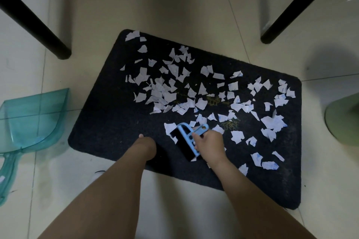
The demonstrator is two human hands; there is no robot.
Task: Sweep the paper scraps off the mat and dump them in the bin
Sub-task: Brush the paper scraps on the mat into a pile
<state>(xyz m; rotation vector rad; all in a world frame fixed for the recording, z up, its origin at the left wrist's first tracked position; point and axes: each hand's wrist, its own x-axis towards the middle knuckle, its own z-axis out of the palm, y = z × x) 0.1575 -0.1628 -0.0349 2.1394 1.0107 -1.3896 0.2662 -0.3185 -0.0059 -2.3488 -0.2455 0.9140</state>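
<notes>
Left hand (144, 146): rests on dark rectangular mat (108, 122) near its front edge, fingers hidden, cannot tell.
Right hand (208, 144): fingers grip light-blue black-bristled hand brush (186, 141).
White paper scraps (194, 99): scattered across mat.
Translucent teal dustpan (29, 120): floor, beside mat's left edge.

Both forearms stretched forward and down, left hand (144, 144) curled under, right hand (210, 144) clenched in a grip.

Dim, soft indoor light; wide-angle bending at blurred edges.
</notes>
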